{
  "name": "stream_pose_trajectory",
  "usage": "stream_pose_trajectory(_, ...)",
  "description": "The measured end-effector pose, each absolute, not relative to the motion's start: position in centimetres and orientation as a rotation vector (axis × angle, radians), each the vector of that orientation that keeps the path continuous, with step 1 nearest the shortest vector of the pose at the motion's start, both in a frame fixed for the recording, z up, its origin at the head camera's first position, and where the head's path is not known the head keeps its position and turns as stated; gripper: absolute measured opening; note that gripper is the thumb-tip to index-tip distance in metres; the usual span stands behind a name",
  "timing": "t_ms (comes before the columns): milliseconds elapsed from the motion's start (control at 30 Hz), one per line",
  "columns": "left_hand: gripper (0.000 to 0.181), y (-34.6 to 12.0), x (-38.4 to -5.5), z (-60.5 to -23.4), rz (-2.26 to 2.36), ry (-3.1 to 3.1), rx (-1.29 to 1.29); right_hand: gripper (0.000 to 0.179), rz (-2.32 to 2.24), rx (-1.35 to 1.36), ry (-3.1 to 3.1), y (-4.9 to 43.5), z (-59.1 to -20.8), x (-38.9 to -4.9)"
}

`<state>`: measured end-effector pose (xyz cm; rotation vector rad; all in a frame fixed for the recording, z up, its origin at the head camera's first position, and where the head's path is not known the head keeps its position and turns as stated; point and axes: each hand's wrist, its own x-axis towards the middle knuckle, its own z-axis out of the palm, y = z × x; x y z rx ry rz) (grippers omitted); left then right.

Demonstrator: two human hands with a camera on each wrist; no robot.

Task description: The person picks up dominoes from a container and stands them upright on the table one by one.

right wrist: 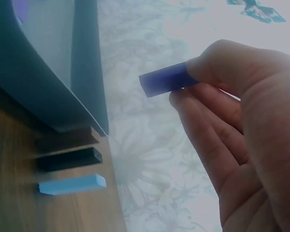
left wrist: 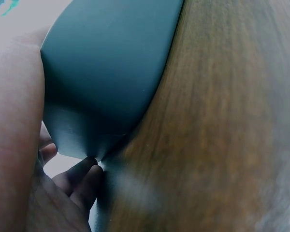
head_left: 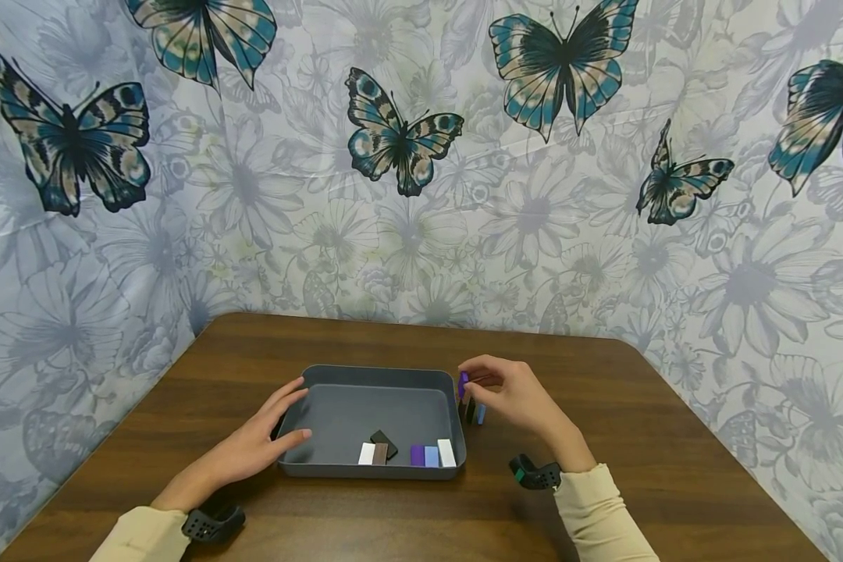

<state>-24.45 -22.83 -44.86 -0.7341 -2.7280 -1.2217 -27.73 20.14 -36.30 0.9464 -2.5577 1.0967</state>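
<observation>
My right hand (head_left: 507, 390) pinches a small purple block (right wrist: 166, 79) between thumb and fingertips, raised beside the right wall of the grey tray (head_left: 375, 471). Below it, in the right wrist view, a brown block (right wrist: 70, 139), a black block (right wrist: 70, 159) and a light blue block (right wrist: 72, 184) stand in a row on the table. At the tray's left side rests my left hand (head_left: 256, 437), fingers extended over the rim and thumb over the inside. In the left wrist view, its lower fingers (left wrist: 87, 186) touch the tray's outer wall.
Along the tray's near wall, inside, are two groups: a white block (head_left: 367, 453), a brown block (head_left: 380, 453) and a dark block (head_left: 384, 443); then purple (head_left: 417, 455), light blue (head_left: 432, 457) and white blocks (head_left: 446, 453). A butterfly-patterned backdrop (head_left: 421, 257) hangs behind the wooden table (head_left: 365, 519).
</observation>
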Motion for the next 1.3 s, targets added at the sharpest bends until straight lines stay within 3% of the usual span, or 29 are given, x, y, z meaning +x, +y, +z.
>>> stream_pose_trajectory(633,0.074,-22.9,-24.6,-44.9,-1.224,-2.725,-0.74,0.022,1.135,0.73,-2.605,23.1,-36.2,-28.5)
stream_pose_trajectory(1300,0.073,-22.9,-24.6,-45.0,-1.222,-2.718,-0.739,0.023,1.104,0.628,-2.736,25.2,-38.6,-29.5)
